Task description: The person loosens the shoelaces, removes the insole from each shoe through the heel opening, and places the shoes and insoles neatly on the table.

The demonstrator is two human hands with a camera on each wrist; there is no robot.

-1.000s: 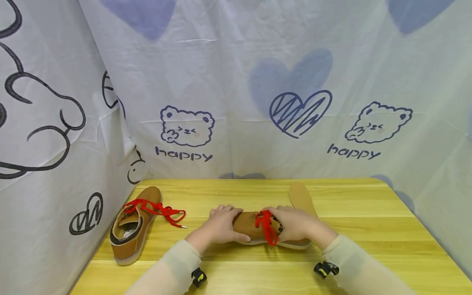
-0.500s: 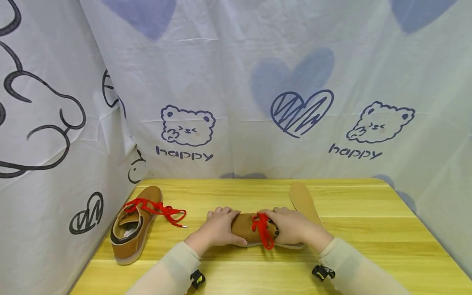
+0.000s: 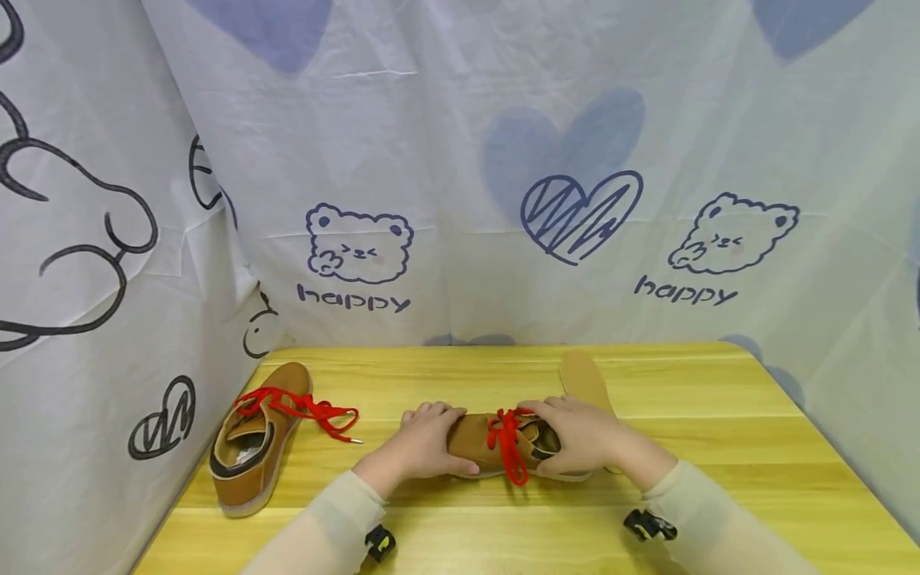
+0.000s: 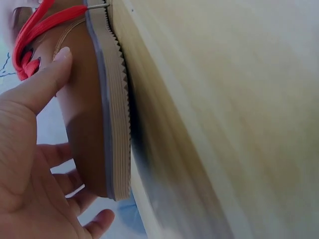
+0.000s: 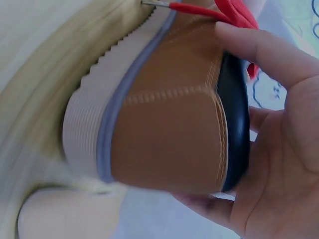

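Observation:
A brown leather shoe (image 3: 476,438) with bow-tied red laces (image 3: 509,447) lies sideways in front of me, toe to the left. My left hand (image 3: 427,444) grips its toe end. In the left wrist view the thumb (image 4: 47,79) lies along one side of the shoe and the other fingers reach round the far side. At the heel end, my right hand (image 3: 585,435) holds the shoe across its opening. The right wrist view shows the stitched heel (image 5: 167,144) and dark padded collar (image 5: 235,124), with thumb and fingers on opposite sides of it.
A matching brown shoe (image 3: 244,487) stands at the table's left edge, its red laces (image 3: 323,411) trailing loose to the right. A flat tan insole (image 3: 584,375) lies behind my right hand. Printed cloth (image 3: 460,279) hangs behind the wooden table (image 3: 719,463) and along its sides.
The held shoe has shifted slightly left. My right hand has changed its hold, its thumb now at the near side of the collar, and more of the dark shoe opening shows.

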